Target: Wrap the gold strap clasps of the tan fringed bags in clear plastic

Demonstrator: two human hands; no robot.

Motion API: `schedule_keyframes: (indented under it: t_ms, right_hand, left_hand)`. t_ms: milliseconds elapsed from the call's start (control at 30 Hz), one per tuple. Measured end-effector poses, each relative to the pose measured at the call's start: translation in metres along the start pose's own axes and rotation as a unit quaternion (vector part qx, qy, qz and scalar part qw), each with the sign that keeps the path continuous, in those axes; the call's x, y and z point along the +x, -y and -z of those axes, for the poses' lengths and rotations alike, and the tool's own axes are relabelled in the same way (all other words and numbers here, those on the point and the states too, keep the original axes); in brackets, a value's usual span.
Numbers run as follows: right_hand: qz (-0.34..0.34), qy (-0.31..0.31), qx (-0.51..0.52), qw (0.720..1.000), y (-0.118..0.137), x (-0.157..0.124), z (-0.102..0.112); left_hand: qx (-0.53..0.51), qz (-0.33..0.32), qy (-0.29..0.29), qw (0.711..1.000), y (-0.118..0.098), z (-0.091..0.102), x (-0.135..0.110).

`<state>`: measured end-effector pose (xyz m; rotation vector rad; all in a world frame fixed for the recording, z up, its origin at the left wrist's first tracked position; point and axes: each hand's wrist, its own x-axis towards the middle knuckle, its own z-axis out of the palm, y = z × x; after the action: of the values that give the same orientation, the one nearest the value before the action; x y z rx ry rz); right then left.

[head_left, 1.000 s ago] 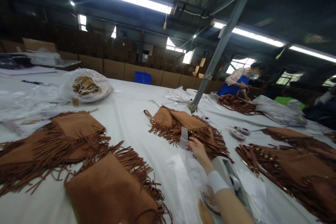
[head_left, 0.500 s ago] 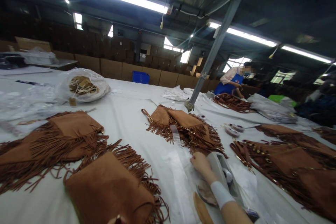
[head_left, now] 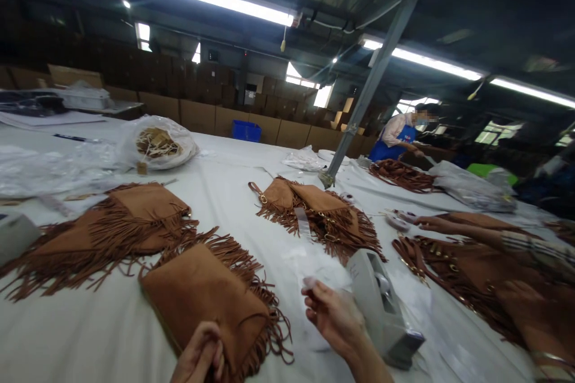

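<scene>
A brown suede bag with fringe (head_left: 202, 293) lies in front of me, flap side up. My left hand (head_left: 202, 350) is closed at its near edge, fingers pinched on the bag; the exact spot is hidden by the fingers. To the right, my right hand (head_left: 335, 320) is raised over the white table, thumb and fingers pinched on a small pale piece (head_left: 309, 282) that looks like tape. Just beyond that hand stands a grey tape dispenser (head_left: 372, 293) with a roll in it.
More fringed bags lie at the left (head_left: 148, 203) and centre back (head_left: 318, 200). A co-worker's hand (head_left: 433, 224) reaches in from the right over a bag pile (head_left: 476, 263). A metal post (head_left: 368, 90) rises from the table. A plastic bag of paper tags (head_left: 157, 143) stands back left.
My right hand has drawn back toward me from beside the dispenser, now pinching a pale piece. My left hand shows more at the bag's edge. Co-worker's hands have appeared at right.
</scene>
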<state>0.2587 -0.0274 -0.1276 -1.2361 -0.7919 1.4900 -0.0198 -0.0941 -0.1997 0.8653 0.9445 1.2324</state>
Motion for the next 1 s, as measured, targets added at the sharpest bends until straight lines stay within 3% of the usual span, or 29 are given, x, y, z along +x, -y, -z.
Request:
schedule_keyframes:
  t_ms: [100,200,267,467,700,867,1000]
  right_hand:
    - [-0.031,0.092,0.054,0.994,-0.04,-0.035,-0.044]
    - [-0.017,0.158,-0.01,0.987,-0.07,-0.057,-0.079]
    - [0.005,0.187,-0.08,0.979,-0.081,-0.066,-0.091]
    - [0.102,0.175,-0.232,0.951,-0.07,-0.082,-0.086]
    - [0.076,0.145,-0.279,0.946,-0.074,-0.081,-0.085]
    - [0.064,0.126,-0.284,0.948,-0.083,-0.076,-0.089]
    - [0.048,0.152,-0.282,0.946,-0.078,-0.077,-0.095]
  left_hand:
    - [0.063,0.017,0.063,0.996,-0.006,0.004,0.002]
    - [0.105,0.019,0.072,0.992,-0.013,-0.001,0.003]
    - [0.127,0.015,0.069,0.989,-0.019,-0.006,0.002]
    - [0.176,-0.015,0.059,0.982,-0.03,-0.012,-0.009]
    - [0.265,-0.082,0.101,0.956,-0.023,-0.011,-0.009]
    - [0.275,-0.083,0.074,0.955,-0.02,-0.016,-0.009]
    - [0.28,-0.088,0.041,0.955,-0.026,-0.019,-0.01]
